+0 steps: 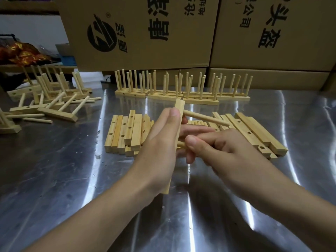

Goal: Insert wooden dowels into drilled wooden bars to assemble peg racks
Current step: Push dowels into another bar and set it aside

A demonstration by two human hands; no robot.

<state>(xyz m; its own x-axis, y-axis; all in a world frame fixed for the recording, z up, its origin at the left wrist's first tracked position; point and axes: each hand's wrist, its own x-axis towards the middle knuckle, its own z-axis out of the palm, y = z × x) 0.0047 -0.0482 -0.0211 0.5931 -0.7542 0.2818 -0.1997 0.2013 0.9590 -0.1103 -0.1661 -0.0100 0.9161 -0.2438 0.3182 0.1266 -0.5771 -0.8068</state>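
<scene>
With fingers (205, 137) of the right hand (223, 153) curled round a second dowel (180, 144), only its tip showing, touching or just short of the bar (179, 108); cannot tell which. Bar gripped on end in the left hand (160, 140), thumb high on its edge, fingers wrapped behind. Above the right fingers, a first dowel (209, 119) seated and jutting sideways. Target hole hidden behind the thumb.

Risks, as judged: entering aslant and jamming, or chipping the hole's lip; twisting the bar and loosening the seated peg.

Beyond the fingers, loose drilled bars (123, 131) lying flat, then upright finished racks (181, 91) before cardboard boxes (145, 33). Nearer than the fingers, open steel table (72, 179), with ample room for swinging the bar's lower end.
</scene>
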